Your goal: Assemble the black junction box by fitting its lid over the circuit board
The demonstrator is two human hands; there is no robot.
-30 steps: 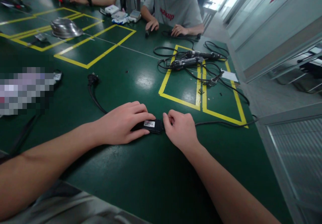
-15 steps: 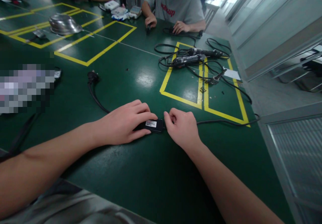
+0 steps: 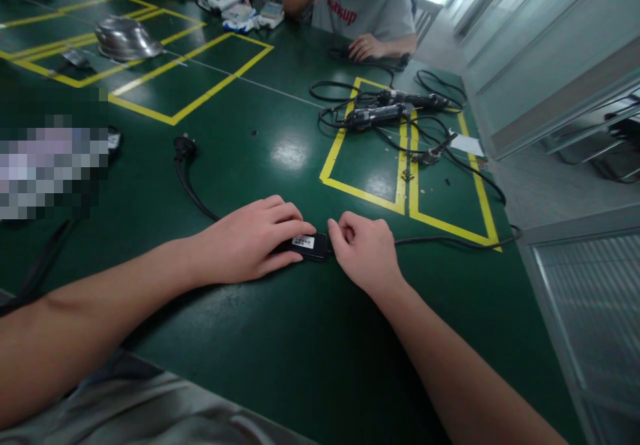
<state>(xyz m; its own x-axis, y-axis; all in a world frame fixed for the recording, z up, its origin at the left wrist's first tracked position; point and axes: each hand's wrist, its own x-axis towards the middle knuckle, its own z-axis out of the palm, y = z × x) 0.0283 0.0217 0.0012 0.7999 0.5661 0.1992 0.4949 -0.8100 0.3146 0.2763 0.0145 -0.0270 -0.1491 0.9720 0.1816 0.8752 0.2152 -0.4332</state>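
My left hand [image 3: 260,237] grips a small black box [image 3: 320,246] on a power cord, with its fingers over the top and the thumb along the near edge. A white printed label [image 3: 303,242] shows on the box, whose left part my palm hides. My right hand [image 3: 367,248] is curled closed on the black cord just right of the box, its fingertips hidden. The cord [image 3: 450,242] runs out rightward past that hand. On the left, a black cord leads from under my left hand to a plug [image 3: 185,146] with metal pins.
Two black electric screwdrivers [image 3: 380,116] with tangled cables lie inside yellow tape outlines at the right. A metal bowl-like part [image 3: 127,38] sits at the back left. Across the table, a person in a grey shirt [image 3: 357,5] has one hand raised. White boxes [image 3: 237,13] stand nearby.
My hands keep their hold on the box and cord, almost unmoved. The person opposite has lifted one hand off the table with a dark object in it. The view has shifted slightly.
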